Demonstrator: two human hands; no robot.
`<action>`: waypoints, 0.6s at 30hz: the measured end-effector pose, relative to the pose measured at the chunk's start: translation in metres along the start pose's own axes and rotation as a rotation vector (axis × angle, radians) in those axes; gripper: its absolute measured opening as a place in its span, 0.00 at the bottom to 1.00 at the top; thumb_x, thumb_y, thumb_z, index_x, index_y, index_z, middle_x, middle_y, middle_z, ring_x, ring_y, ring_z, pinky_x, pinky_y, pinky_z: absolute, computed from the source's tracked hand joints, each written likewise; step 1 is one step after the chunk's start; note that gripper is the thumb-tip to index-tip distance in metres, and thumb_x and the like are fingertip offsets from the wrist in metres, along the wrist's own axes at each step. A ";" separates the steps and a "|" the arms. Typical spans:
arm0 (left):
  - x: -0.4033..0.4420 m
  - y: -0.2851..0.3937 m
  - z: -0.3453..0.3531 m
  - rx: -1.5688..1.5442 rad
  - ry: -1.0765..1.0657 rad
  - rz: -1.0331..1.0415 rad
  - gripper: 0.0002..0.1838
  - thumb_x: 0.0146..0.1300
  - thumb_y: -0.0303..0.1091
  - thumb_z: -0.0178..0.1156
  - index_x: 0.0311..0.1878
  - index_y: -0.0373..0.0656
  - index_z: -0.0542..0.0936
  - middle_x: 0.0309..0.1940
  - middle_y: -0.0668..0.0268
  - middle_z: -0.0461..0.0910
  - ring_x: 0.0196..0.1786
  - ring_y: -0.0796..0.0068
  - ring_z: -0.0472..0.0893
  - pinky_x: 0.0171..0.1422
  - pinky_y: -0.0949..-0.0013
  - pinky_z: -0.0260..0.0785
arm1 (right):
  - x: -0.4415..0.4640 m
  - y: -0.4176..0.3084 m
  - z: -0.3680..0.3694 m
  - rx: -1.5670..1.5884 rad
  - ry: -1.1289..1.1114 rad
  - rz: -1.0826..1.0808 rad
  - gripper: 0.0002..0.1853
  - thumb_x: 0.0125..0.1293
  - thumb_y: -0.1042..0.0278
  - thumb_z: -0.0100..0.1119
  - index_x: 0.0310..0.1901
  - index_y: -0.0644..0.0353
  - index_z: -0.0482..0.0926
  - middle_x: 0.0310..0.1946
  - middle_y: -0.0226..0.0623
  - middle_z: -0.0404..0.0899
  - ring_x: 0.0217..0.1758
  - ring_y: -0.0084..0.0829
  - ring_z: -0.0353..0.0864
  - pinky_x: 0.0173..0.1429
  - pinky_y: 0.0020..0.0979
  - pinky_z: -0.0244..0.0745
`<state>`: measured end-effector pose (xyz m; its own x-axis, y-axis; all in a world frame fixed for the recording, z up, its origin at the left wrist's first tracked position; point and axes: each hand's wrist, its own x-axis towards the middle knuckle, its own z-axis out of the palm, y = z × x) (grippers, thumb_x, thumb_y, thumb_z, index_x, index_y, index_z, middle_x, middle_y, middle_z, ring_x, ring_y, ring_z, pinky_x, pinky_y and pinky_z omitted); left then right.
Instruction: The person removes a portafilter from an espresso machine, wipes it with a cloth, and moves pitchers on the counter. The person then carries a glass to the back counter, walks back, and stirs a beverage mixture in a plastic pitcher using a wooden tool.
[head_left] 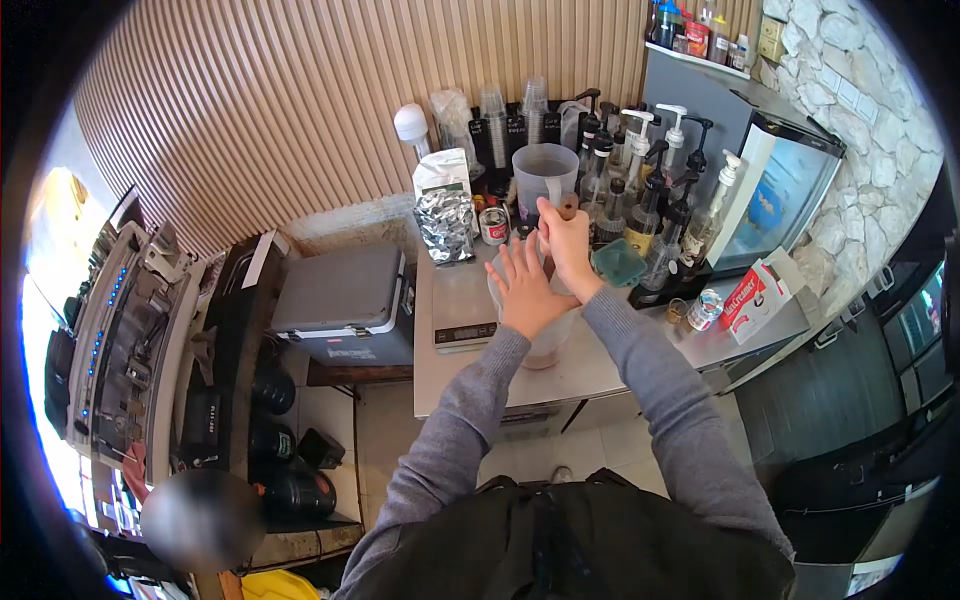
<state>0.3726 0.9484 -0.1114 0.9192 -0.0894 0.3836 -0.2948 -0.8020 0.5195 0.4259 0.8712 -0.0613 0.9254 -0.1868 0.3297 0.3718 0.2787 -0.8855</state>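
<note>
My right hand (568,245) is wrapped round a brown wooden-looking handle (568,204); the tool's lower part is hidden. Just left of it, my left hand (530,290) has its fingers spread over the top of a clear plastic container (545,348). Whether the palm touches its rim I cannot tell. Both wrists are close together above the steel counter. Behind my hands stands a translucent measuring pitcher (546,165). A flat scale (462,310) with a dark display lies left of the container, and a green plastic cup (619,262) is to the right.
Several pump syrup bottles (645,215) crowd the back right beside a small fridge (765,200). A silver foil bag (444,215) and a can (494,225) stand behind the scale. A creamer box (755,303) is right; a grey cooler (345,300) is left.
</note>
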 end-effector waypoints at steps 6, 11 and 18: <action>-0.002 0.007 -0.007 -0.025 0.018 -0.009 0.69 0.30 0.67 0.71 0.71 0.43 0.45 0.69 0.41 0.47 0.74 0.38 0.39 0.70 0.33 0.23 | 0.007 -0.005 -0.026 -0.063 0.005 -0.066 0.25 0.64 0.59 0.59 0.12 0.58 0.66 0.08 0.26 0.63 0.09 0.19 0.59 0.15 0.24 0.48; -0.002 0.007 -0.006 -0.043 0.049 0.001 0.69 0.30 0.69 0.70 0.71 0.43 0.45 0.69 0.38 0.46 0.74 0.38 0.39 0.70 0.33 0.23 | -0.021 -0.019 -0.056 0.053 -0.050 0.038 0.23 0.64 0.60 0.58 0.13 0.58 0.68 0.09 0.24 0.65 0.10 0.17 0.59 0.16 0.23 0.49; 0.000 -0.001 0.001 0.008 -0.009 -0.002 0.66 0.33 0.61 0.71 0.72 0.44 0.46 0.70 0.43 0.47 0.74 0.39 0.38 0.71 0.34 0.22 | -0.027 -0.014 -0.021 0.095 -0.104 0.151 0.22 0.64 0.61 0.59 0.13 0.58 0.68 0.09 0.24 0.66 0.09 0.16 0.59 0.14 0.24 0.46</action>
<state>0.3737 0.9486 -0.1128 0.9221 -0.0934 0.3754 -0.2909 -0.8072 0.5137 0.3942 0.8522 -0.0648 0.9719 -0.0392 0.2319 0.2289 0.3847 -0.8942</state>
